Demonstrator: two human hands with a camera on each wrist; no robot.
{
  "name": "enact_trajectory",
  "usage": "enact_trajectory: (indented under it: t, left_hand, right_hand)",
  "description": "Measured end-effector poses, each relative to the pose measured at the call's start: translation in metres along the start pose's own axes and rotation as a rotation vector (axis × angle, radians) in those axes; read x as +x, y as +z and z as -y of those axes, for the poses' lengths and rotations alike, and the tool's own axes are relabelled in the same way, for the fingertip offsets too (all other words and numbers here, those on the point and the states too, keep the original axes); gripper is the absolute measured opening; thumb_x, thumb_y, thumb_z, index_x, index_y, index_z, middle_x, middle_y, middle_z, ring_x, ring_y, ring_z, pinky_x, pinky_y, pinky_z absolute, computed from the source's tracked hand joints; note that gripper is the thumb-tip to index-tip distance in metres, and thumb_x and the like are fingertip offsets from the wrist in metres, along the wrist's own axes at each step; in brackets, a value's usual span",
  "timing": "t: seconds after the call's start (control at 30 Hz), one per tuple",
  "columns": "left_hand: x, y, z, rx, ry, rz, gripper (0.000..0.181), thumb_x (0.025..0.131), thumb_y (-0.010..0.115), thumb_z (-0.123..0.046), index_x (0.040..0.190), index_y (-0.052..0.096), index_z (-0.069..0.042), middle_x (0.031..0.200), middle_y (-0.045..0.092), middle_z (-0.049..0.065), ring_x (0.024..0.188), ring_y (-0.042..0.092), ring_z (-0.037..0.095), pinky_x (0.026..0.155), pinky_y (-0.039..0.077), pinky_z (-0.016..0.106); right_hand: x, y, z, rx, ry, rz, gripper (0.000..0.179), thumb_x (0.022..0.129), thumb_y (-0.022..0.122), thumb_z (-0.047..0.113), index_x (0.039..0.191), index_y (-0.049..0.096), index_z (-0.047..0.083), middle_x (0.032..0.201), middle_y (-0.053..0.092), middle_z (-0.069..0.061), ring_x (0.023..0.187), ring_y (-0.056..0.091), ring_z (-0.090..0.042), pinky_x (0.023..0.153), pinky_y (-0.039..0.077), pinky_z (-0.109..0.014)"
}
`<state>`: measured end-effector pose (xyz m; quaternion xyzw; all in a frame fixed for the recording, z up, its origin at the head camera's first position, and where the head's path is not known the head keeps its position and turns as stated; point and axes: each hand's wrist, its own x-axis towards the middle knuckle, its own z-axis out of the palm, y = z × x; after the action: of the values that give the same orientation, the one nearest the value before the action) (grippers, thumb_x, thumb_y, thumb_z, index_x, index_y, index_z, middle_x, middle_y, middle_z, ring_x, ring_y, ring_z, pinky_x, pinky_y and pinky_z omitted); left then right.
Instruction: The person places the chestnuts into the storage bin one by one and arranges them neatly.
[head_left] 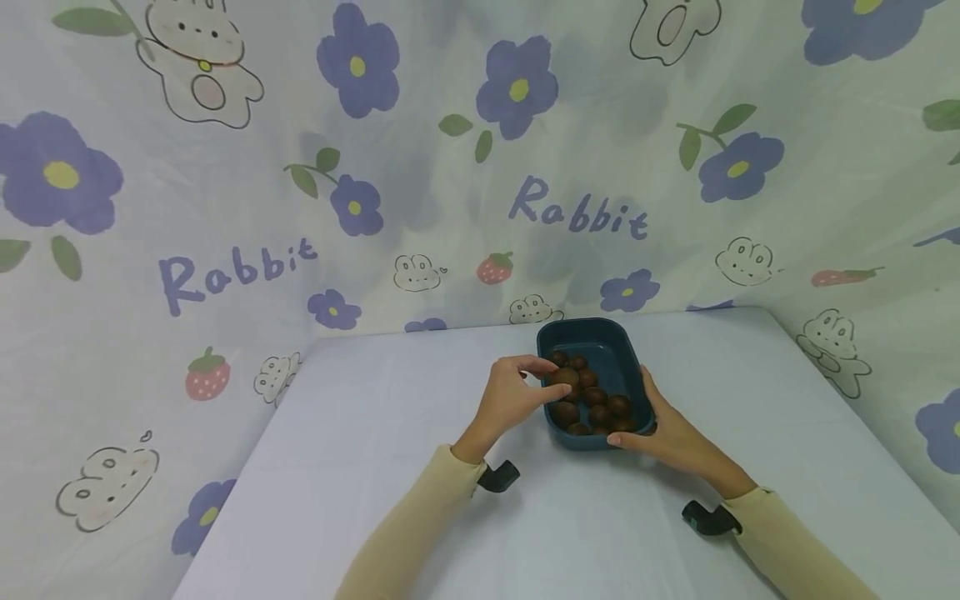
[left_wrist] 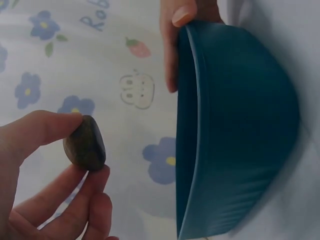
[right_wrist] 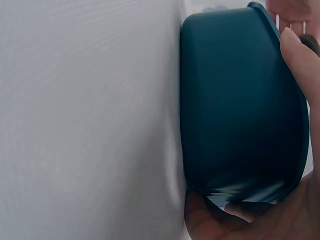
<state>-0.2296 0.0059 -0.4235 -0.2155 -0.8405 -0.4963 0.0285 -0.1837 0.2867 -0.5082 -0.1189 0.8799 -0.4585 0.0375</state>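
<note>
My left hand [head_left: 512,393] is over the left side of a deep teal plastic container [head_left: 581,442]. Between thumb and fingertips it pinches a dark brown rounded piece [left_wrist: 86,144], which has a flatter, darker face in the left wrist view. The piece is above the rim there, apart from the container. My right hand [head_left: 678,437] grips the container's near right corner, thumb over the rim and fingers round the outer wall. Several similar brown pieces [head_left: 596,397] lie inside, mostly toward the near and left parts; the far right of the container's floor shows bare.
The container stands on a table with a white cloth [head_left: 420,400], toward its far side. A printed curtain [head_left: 435,192] hangs behind and at both sides. Black wrist devices [head_left: 499,476] sit under both cuffs.
</note>
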Motion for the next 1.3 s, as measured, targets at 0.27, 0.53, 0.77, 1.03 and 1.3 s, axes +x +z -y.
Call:
enact_trajectory:
  t: [0.27, 0.53, 0.77, 1.03, 1.3]
  left_hand:
    - [0.012, 0.025, -0.003, -0.033, 0.017, 0.024, 0.031, 0.083, 0.086, -0.031, 0.107, 0.080, -0.012, 0.105, 0.079, 0.001, 0.100, 0.069, 0.026, 0.083, 0.055, 0.030]
    - [0.025, 0.053, -0.002, -0.040, 0.014, 0.033, 0.031, 0.082, 0.088, -0.029, 0.105, 0.080, -0.010, 0.102, 0.080, 0.003, 0.085, 0.071, 0.004, 0.076, 0.056, 0.018]
    - [0.037, 0.074, 0.003, 0.025, -0.004, 0.019, 0.029, 0.081, 0.089, -0.028, 0.102, 0.080, -0.009, 0.099, 0.081, 0.004, 0.081, 0.071, 0.002, 0.072, 0.055, 0.016]
    - [0.041, 0.087, 0.011, 0.245, 0.010, -0.024, 0.030, 0.080, 0.089, -0.034, 0.100, 0.082, -0.013, 0.098, 0.081, -0.001, 0.087, 0.073, 0.010, 0.074, 0.053, 0.017]
    - [0.045, 0.094, 0.011, 0.403, -0.009, -0.021, 0.029, 0.079, 0.089, -0.040, 0.098, 0.083, -0.017, 0.097, 0.081, -0.006, 0.094, 0.074, 0.013, 0.089, 0.055, 0.030]
  right_hand:
    - [0.000, 0.002, -0.004, 0.007, -0.031, -0.005, 0.127, 0.087, 0.082, 0.040, 0.165, -0.017, 0.022, 0.174, 0.002, -0.021, 0.155, 0.017, -0.055, 0.110, 0.029, -0.080]
    - [0.002, 0.002, -0.003, 0.026, -0.051, -0.002, 0.125, 0.088, 0.082, 0.039, 0.165, -0.016, 0.029, 0.175, 0.003, -0.016, 0.155, 0.021, -0.054, 0.107, 0.032, -0.080]
    - [0.001, 0.002, -0.004, 0.016, -0.026, -0.002, 0.125, 0.088, 0.081, 0.040, 0.165, -0.017, 0.028, 0.175, 0.004, -0.018, 0.155, 0.021, -0.054, 0.107, 0.033, -0.080]
    - [0.001, 0.003, -0.003, -0.019, 0.027, 0.001, 0.128, 0.087, 0.080, 0.045, 0.164, -0.018, 0.015, 0.174, 0.002, -0.023, 0.154, 0.019, -0.057, 0.108, 0.033, -0.080]
    - [-0.001, 0.001, 0.000, -0.027, 0.041, 0.006, 0.129, 0.088, 0.080, 0.047, 0.164, -0.020, 0.018, 0.174, -0.001, -0.023, 0.155, 0.016, -0.057, 0.110, 0.031, -0.079]
